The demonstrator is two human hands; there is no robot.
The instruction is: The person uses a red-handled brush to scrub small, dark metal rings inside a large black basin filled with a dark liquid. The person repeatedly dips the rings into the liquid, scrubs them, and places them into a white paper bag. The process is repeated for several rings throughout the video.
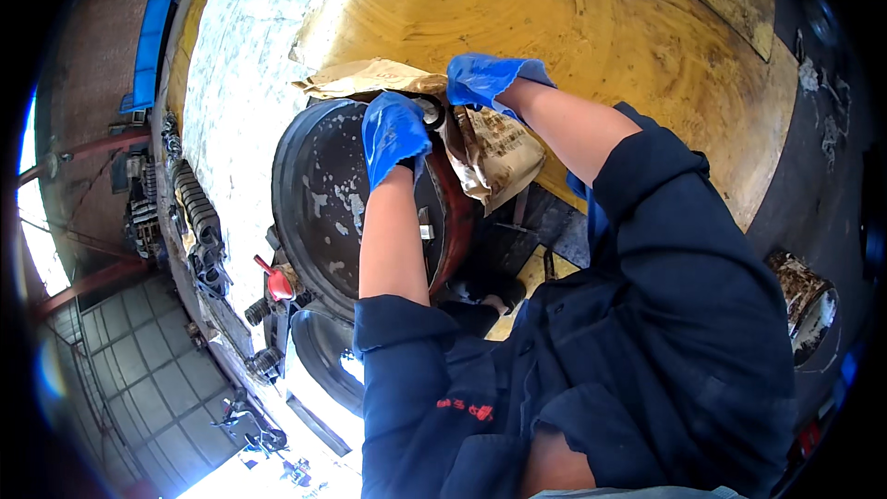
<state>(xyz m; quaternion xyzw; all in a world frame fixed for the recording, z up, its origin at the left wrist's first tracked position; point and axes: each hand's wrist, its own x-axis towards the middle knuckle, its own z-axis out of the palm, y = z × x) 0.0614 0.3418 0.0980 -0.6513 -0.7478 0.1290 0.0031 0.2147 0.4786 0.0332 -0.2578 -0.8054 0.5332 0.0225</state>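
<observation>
My left hand (395, 134), in a blue glove, is over the far side of a large dark round metal tub (314, 199) speckled with pale flecks inside. Its fingers curl under beside a small dark round part (431, 112); what they grip is hidden. Across from it my right hand (485, 80), also gloved in blue, is curled at the edge of crumpled brown paper (513, 162). The glove hides what its fingers hold. The paper hangs over the tub's reddish right side, and a dark stained strip lies along it.
Beyond the tub spreads a worn yellow sheet (545, 9). A red-handled tool (274, 279) and coil springs (194, 203) lie at the left. Below stands another round metal vessel (319, 356). A rusty cylinder (799, 300) is at far right, a blue panel (148, 51) at upper left.
</observation>
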